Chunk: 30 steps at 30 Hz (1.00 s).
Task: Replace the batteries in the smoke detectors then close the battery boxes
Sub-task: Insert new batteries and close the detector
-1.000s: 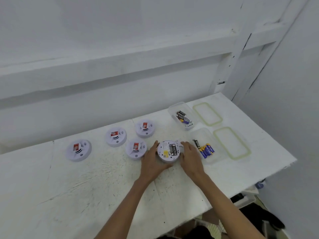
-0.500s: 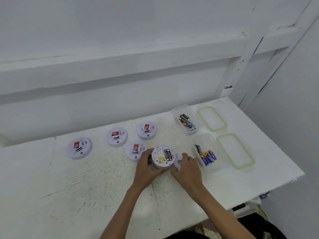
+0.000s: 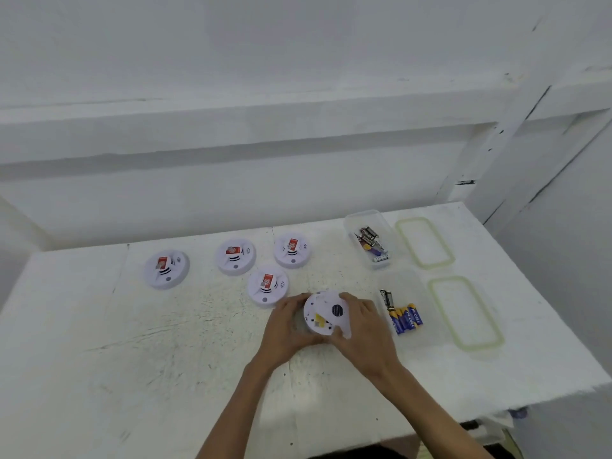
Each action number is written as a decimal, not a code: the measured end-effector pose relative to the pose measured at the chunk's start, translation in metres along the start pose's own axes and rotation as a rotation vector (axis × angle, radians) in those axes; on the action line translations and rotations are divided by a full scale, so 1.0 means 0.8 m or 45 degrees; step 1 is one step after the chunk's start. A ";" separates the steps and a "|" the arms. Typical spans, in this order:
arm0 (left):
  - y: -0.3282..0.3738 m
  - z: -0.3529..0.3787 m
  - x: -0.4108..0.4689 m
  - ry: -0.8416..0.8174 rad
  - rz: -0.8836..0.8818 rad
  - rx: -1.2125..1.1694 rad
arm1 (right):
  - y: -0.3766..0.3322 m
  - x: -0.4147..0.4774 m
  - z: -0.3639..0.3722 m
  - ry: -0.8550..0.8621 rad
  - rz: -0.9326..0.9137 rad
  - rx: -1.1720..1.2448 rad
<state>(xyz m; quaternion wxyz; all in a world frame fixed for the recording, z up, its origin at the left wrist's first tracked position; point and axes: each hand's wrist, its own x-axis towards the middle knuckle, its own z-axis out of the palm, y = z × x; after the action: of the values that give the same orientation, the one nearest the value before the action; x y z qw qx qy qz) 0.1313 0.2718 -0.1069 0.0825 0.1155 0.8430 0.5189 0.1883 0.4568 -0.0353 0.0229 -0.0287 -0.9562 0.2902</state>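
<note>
White cover (image 3: 332, 311) over battery bay

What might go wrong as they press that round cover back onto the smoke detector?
1. The cover sits off-centre on the detector held between the left hand and right hand; it may not lock.
2. The two open battery boxes are close to the right hand, so a slip might knock one.
3. Mixed cells in the far box invite confusing used and fresh batteries.
</note>
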 end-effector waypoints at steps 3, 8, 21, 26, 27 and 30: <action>-0.002 0.001 0.001 0.025 0.032 0.059 | 0.003 0.009 -0.001 -0.043 -0.039 -0.010; 0.005 0.000 -0.002 0.057 0.056 0.055 | 0.009 0.020 -0.006 -0.157 -0.164 -0.073; 0.011 -0.002 -0.005 0.058 0.099 0.082 | 0.033 0.057 -0.029 -0.487 -0.342 -0.123; 0.010 -0.001 -0.005 0.035 0.089 0.066 | 0.039 0.059 -0.026 -0.384 -0.393 -0.161; 0.010 -0.001 -0.005 0.031 0.096 0.071 | 0.039 0.059 -0.024 -0.363 -0.398 -0.186; 0.010 -0.003 -0.005 0.021 0.112 0.085 | 0.038 0.065 -0.024 -0.340 -0.415 -0.246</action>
<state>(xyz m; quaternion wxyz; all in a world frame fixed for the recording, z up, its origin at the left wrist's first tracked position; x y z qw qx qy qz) 0.1357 0.2719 -0.0983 0.0488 0.1507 0.8546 0.4945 0.1386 0.4964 -0.0352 -0.0602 0.1628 -0.9661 0.1910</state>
